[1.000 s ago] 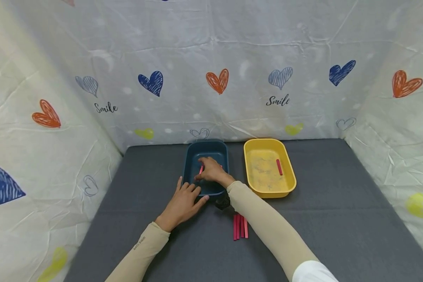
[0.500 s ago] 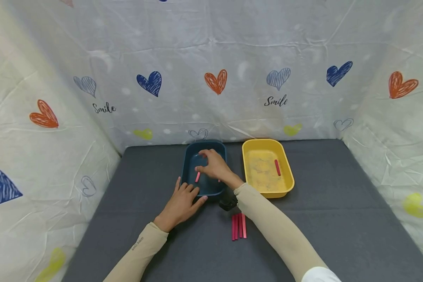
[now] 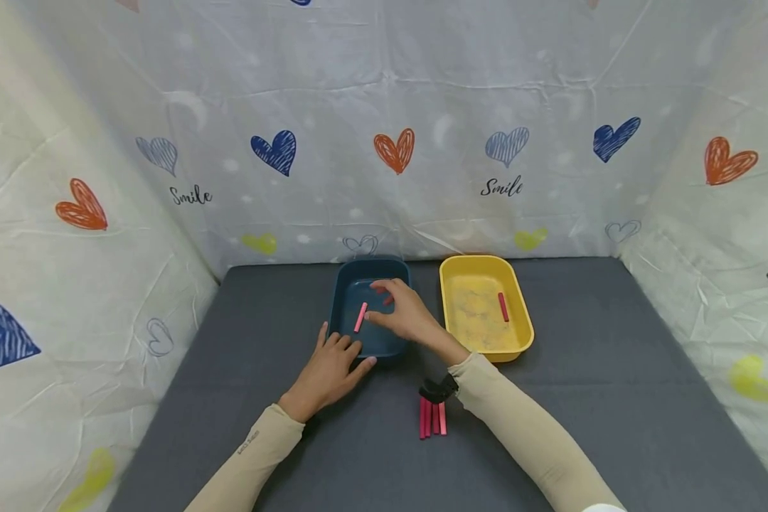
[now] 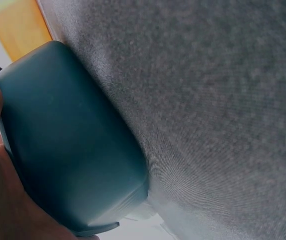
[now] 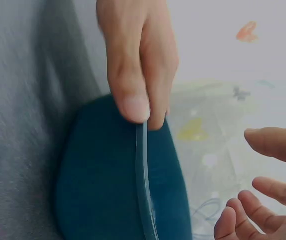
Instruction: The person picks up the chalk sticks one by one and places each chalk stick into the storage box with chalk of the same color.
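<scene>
A dark blue tray (image 3: 352, 274) stands at the back middle of the grey table, and a pink stick (image 3: 360, 317) lies inside it. My left hand (image 3: 331, 364) rests on the table at the tray's near left corner. Its thumb and a finger pinch the blue tray's rim (image 5: 142, 165). My right hand (image 3: 404, 313) hovers over the tray's right half with relaxed, spread fingers (image 5: 262, 200), holding nothing. The stick lies just left of its fingertips. The left wrist view shows the blue tray's outer wall (image 4: 68, 145).
A yellow tray (image 3: 525, 334) stands right of the blue one, with one pink stick (image 3: 503, 306) in it. A few pink sticks (image 3: 432, 419) lie side by side on the grey table (image 3: 614, 398) under my right wrist. Heart-printed sheets wall off the back and both sides.
My right hand let go of the pink stick, which now lies in the blue tray, and drew back toward the right. My left hand has stayed at the tray's corner.
</scene>
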Tool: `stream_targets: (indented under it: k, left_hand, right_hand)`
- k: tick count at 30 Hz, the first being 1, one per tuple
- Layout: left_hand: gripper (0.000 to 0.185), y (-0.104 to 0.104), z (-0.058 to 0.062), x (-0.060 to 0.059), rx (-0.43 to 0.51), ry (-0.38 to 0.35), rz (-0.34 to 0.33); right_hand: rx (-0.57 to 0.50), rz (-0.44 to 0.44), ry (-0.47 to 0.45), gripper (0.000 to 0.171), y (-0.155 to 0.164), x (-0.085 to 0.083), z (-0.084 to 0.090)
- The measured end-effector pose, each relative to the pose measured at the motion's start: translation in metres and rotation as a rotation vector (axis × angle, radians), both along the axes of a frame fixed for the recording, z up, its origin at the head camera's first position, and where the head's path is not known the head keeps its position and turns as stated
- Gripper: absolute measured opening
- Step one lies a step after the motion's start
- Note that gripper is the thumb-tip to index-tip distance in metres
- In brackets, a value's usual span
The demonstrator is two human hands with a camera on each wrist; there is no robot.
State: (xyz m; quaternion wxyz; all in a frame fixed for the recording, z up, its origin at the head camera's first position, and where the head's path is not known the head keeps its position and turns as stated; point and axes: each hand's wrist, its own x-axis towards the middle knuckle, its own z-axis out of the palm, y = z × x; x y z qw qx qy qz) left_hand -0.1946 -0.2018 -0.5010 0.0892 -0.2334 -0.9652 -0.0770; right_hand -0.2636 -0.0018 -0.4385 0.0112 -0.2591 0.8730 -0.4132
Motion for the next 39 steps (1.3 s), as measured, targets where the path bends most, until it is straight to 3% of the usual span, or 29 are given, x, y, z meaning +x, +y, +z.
stream_targets:
  k: [5, 18, 39]
  left_hand:
    - [0.043, 0.000, -0.001, -0.001, -0.001, 0.017, 0.009]
    - [0.044, 0.000, 0.002, -0.003, -0.011, 0.032, 0.022]
    - [0.045, 0.002, -0.002, 0.000, -0.001, -0.003, 0.045]
  right_hand:
    - [-0.027, 0.022, 0.035, 0.058, 0.011, 0.015, 0.004]
    - [-0.038, -0.028, 0.114, 0.056, 0.042, 0.041, -0.003]
    - [0.004, -0.042, 0.025, 0.053, 0.081, 0.085, -0.027]
